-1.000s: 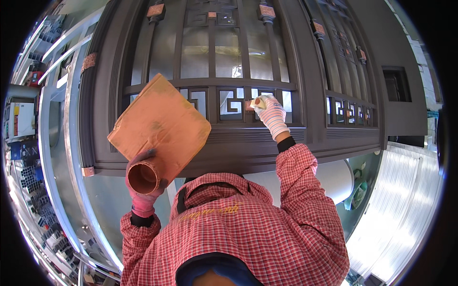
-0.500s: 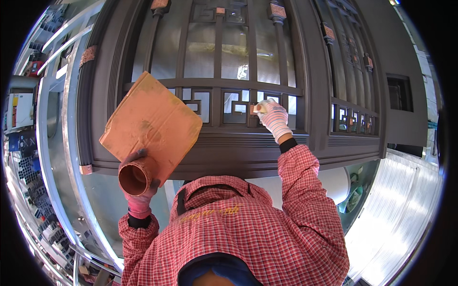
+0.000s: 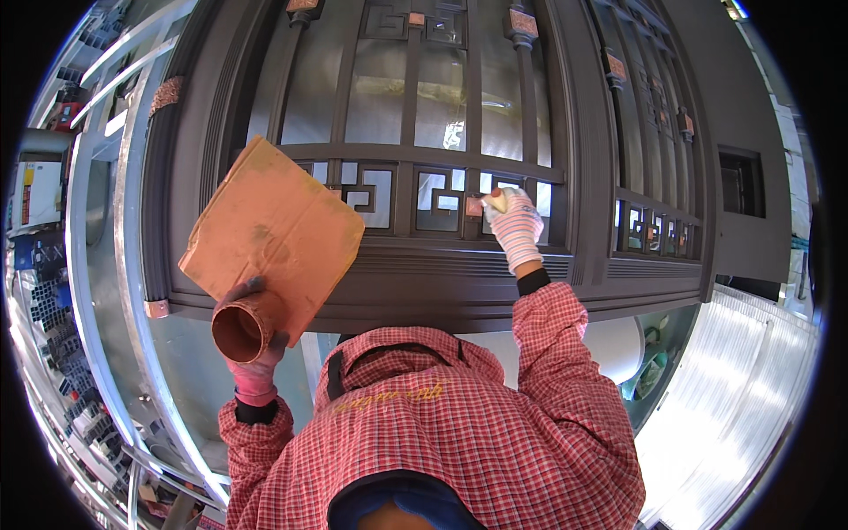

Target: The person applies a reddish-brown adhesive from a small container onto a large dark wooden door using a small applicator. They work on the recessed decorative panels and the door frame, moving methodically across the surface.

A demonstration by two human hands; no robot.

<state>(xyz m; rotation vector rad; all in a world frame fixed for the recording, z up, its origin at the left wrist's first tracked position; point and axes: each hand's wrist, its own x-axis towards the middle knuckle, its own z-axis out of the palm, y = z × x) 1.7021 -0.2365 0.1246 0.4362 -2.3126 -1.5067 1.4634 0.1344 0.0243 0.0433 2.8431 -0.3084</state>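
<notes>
My left hand [image 3: 253, 374], in a stained pink glove, is wrapped round a reddish-brown round cup [image 3: 269, 311]. Against that cup lies a copper-coated cardboard sheet [image 3: 287, 216], held by the same hand. At the dark panel, my right hand [image 3: 517, 225] in a striped glove grips a small brush [image 3: 498, 201] with a pale handle; its bristles are hard to make out. Just left of the brush sits a copper-coloured square block [image 3: 474, 207] on the fretwork [image 3: 438, 202] of the dark brown door panel [image 3: 389, 283].
More copper-coloured blocks [image 3: 522, 21] dot the panel's bars. A metal frame [image 3: 93, 265] runs along the left, with stacked profiles [image 3: 53, 309] beyond it. Ribbed pale sheeting [image 3: 733, 397] lies at the right. A rectangular opening [image 3: 740, 183] is cut in the panel's right part.
My right hand has shifted slightly right, and the brush has moved away from the copper block, uncovering more of it. My left hand, cup and cardboard have drifted a little left.
</notes>
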